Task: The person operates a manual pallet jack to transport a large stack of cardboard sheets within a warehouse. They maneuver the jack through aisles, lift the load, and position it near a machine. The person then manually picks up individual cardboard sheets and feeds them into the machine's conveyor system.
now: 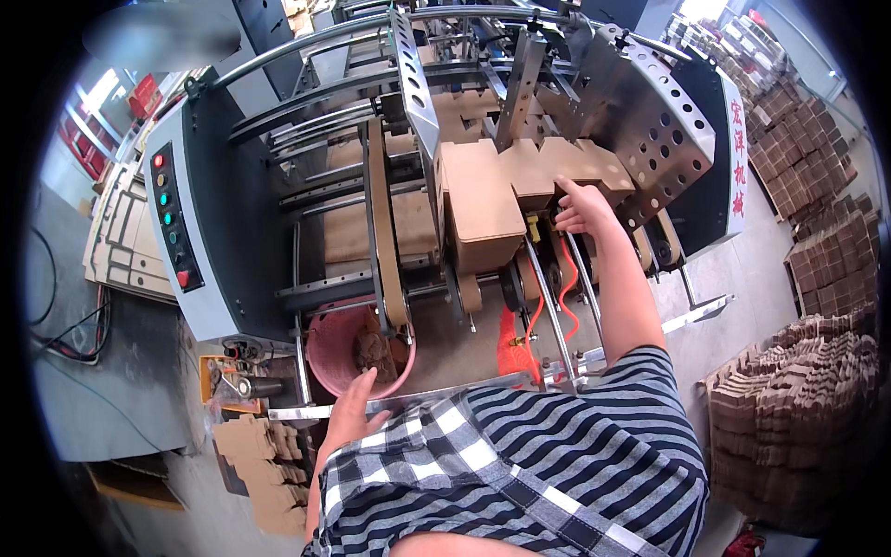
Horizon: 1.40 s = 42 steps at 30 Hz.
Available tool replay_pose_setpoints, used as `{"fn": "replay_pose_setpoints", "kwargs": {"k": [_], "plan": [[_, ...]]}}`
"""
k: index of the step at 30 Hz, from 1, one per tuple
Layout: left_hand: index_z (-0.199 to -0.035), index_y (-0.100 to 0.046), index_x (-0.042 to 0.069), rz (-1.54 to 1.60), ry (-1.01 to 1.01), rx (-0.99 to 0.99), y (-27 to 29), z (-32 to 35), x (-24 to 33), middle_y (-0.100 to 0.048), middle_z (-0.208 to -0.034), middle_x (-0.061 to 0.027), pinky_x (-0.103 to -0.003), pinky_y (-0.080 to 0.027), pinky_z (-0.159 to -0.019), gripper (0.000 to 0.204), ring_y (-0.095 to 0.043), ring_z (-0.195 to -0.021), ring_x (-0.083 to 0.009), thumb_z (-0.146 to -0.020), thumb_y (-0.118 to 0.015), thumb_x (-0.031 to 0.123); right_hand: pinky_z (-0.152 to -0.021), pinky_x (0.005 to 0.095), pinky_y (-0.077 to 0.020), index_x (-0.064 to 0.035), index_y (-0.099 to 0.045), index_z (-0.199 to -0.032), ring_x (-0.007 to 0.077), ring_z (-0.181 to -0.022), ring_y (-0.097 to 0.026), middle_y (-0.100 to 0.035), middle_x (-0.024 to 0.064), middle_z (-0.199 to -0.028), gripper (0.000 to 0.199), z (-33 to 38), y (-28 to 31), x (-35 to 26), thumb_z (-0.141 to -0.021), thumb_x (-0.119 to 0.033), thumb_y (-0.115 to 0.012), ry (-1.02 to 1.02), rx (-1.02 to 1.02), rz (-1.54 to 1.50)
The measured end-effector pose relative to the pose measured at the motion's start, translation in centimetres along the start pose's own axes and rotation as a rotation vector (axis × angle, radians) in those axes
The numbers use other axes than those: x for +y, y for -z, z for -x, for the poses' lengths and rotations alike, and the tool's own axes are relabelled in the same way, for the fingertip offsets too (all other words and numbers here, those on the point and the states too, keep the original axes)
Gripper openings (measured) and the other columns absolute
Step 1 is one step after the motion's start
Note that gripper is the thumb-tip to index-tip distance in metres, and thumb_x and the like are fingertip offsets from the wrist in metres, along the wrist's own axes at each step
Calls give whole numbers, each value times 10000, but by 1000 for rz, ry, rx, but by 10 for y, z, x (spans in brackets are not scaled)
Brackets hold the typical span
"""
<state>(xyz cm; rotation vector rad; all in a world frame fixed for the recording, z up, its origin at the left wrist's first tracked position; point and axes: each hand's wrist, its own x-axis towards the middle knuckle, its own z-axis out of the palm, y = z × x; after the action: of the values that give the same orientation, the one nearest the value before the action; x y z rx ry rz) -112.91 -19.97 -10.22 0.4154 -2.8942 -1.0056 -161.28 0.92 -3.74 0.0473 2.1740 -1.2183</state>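
Observation:
A stack of die-cut brown cardboard blanks [484, 200] rests in the feeder of a machine, between upright perforated metal plates. My right hand [587, 208] is at the near right edge of this stack, its fingers stretched and apart. One fingertip meets or overlaps the cardboard edge; whether it presses on it I cannot tell. Low at the left, my left hand [353, 413] is open and holds nothing, with its fingers extended beside the machine's front metal rail [408, 397]. Just beyond it stands a pink bucket [320, 357] with brown scraps inside.
The machine's side panel [172, 218] carries several coloured buttons. Orange air hoses [568, 297] and metal rods run below the stack. Cardboard blanks [255, 464] lie on the floor at the left. Tall stacks of folded cardboard [789, 408] line the right side.

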Motion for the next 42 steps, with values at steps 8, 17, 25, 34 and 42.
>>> {"fn": "replay_pose_setpoints", "kwargs": {"k": [8,17,25,34,42], "plan": [[-1336,-411,95,-48,-36,-15,1,-6,-1,-494,-1267,-167,-422,-454,-897,747,-529,-1094,-372,-682,-770,136,-694,439,-482,22,-634,-828,276,-750,-638,-647,163,-827,345,-80,-22,48,-767,-313,-575,326,301,372],[-1325,-409,78,-12,8,-53,-7,6,-3,-497,-1262,-168,-417,-442,-917,727,-512,-1112,-380,-687,-757,107,-610,422,-424,-65,-523,-1053,281,-654,-516,-507,111,-934,456,-56,-58,9,-642,-220,-644,-79,61,-120],[-1321,-415,65,0,41,-76,-3,2,3,-498,-1268,-170,-410,-436,-931,701,-501,-1134,-371,-704,-746,105,-702,393,-513,2,-680,-744,262,-762,-673,-658,167,-692,242,26,-48,18,-745,-213,-570,437,179,546],[-1307,-431,57,-6,62,-72,-3,10,2,-503,-1265,-167,-397,-433,-946,664,-503,-1146,-347,-720,-734,121,-749,473,-491,-1,-671,-777,401,-824,-615,-639,230,-814,282,7,-150,90,-839,-247,-551,741,259,687],[-1306,-433,47,9,30,-104,-14,16,-4,-507,-1263,-175,-404,-437,-942,683,-510,-1138,-355,-708,-753,132,-725,479,-495,-28,-668,-775,384,-800,-620,-650,185,-792,330,1,-154,92,-859,-321,-541,711,233,769]]}}
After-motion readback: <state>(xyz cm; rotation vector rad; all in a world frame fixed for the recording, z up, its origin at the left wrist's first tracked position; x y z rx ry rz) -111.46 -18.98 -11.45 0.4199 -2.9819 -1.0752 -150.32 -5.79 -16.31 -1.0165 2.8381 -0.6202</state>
